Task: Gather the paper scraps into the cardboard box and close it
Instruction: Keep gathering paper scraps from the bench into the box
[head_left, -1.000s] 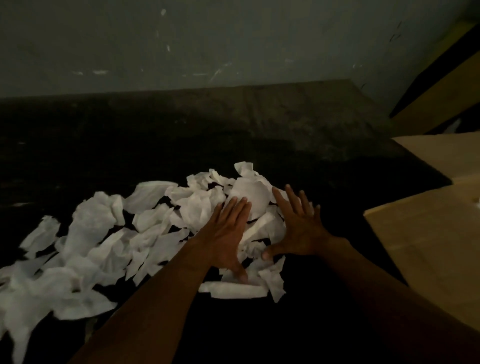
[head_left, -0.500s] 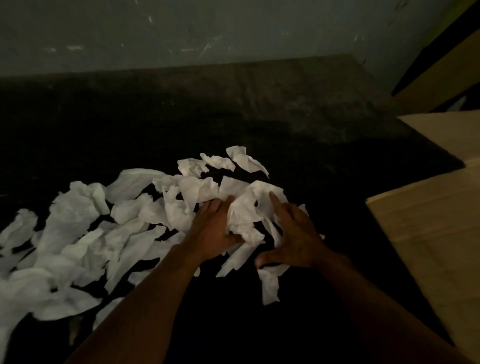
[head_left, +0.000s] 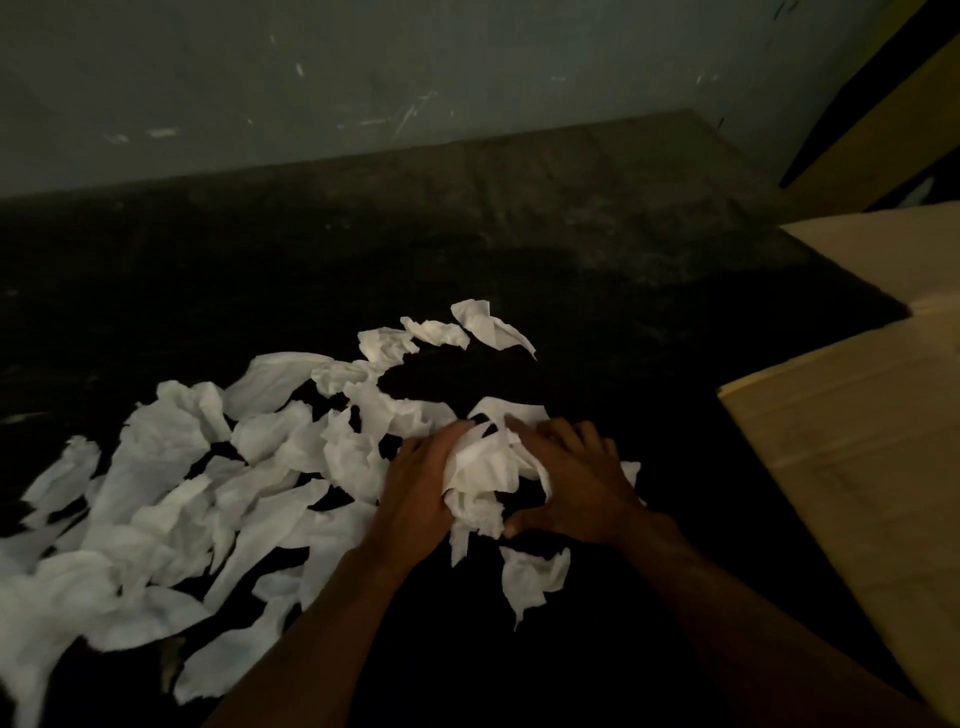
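Observation:
Many white paper scraps (head_left: 171, 499) lie spread over a dark floor, from the left edge to the middle. A bunched wad of scraps (head_left: 485, 473) is pressed between my left hand (head_left: 421, 483) and my right hand (head_left: 576, 478), both curled against it from either side. One loose scrap (head_left: 530, 579) lies just below my right hand. The cardboard box (head_left: 852, 431) stands at the right, only its tan flaps showing; its inside is out of view.
A grey scuffed wall (head_left: 363, 78) runs along the back. Bare dark floor (head_left: 571, 234) lies between the scraps, the wall and the box. A dark and tan panel (head_left: 883, 119) leans in the upper right corner.
My hands went from lying flat on the scraps to closing toward each other and bunching a wad between them. A bare patch of floor opened behind the wad.

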